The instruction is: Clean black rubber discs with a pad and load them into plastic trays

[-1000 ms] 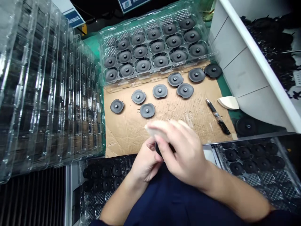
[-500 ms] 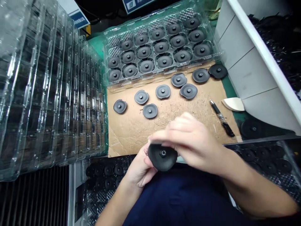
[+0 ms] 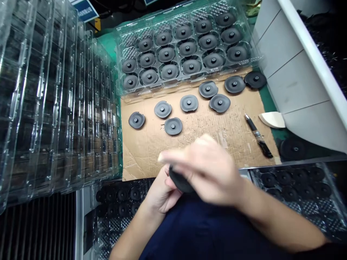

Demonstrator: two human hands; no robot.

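Low in front of my body, my left hand (image 3: pixel 162 193) is closed on the edge of a round black plastic disc (image 3: pixel 180 181). My right hand (image 3: pixel 210 169) lies across the disc's upper right side, smeared by motion, so its finger grip is unclear. Most of the disc's face is hidden behind it. Several similar dark discs with a small central stud, such as one nearby disc (image 3: pixel 173 126), lie loose on a cardboard sheet (image 3: pixel 146 151) beyond my hands.
A clear plastic tray (image 3: pixel 162 86) of discs stands at the back. Stacked clear trays (image 3: pixel 62 108) rise on the left. A pen (image 3: pixel 258 136) and a cream-coloured wedge (image 3: pixel 272 119) lie right, beside a white bin wall (image 3: pixel 298 83). More filled trays (image 3: pixel 306 207) sit below the table edge.
My right hand has swept left and over the disc, covering the stud that showed before. My left hand keeps its hold. The view has shifted slightly.
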